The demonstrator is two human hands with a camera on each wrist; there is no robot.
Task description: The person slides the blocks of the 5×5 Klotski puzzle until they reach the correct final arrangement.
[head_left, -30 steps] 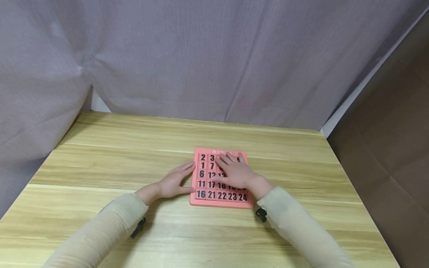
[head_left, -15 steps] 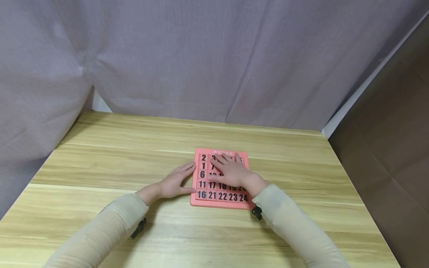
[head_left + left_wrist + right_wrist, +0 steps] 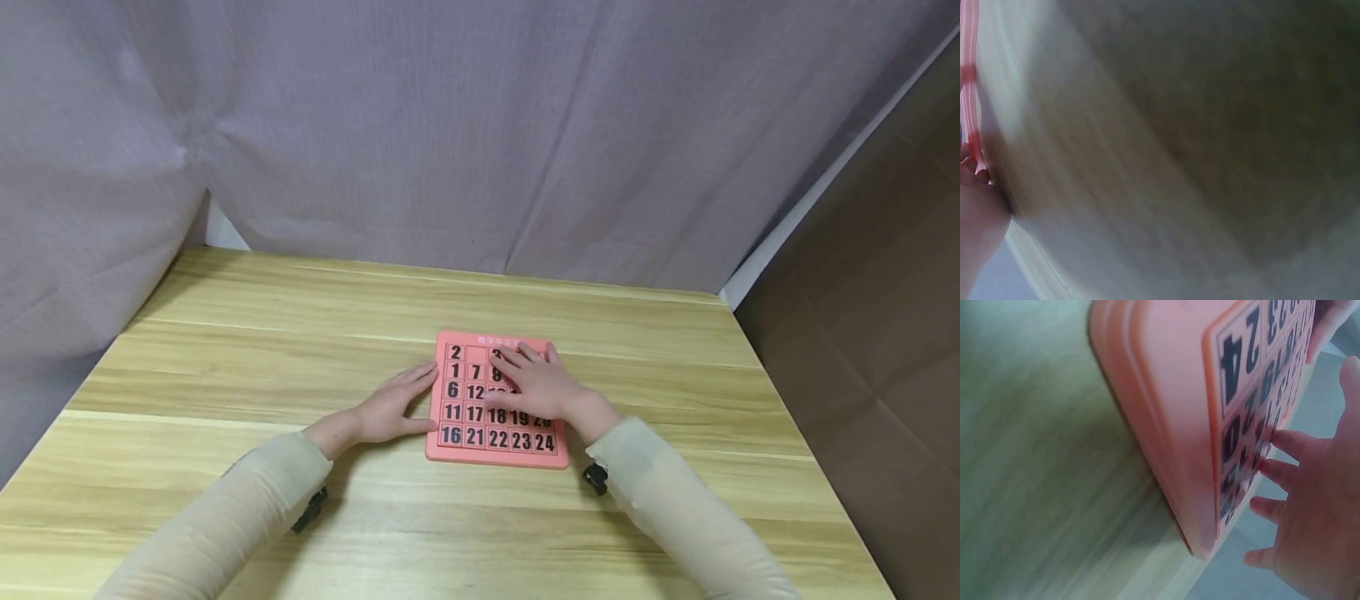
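Resting flat-fingered on the pink square plastic number-tile puzzle [image 3: 496, 400], the right hand [image 3: 542, 389] probably touches tiles toward 1 o'clock, while the open left hand [image 3: 392, 408] braces its 9 o'clock edge on the desk [image 3: 225, 375].

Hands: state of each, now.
Left hand: open, fingers straight against the puzzle board's left edge.
Right hand: open, fingertips pressing on the number tiles.

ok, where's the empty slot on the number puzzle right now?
In the head view the empty slot is in the top row of the pink sliding puzzle, second column, right of tile 2 and above tile 7, just left of the right hand's fingertips.
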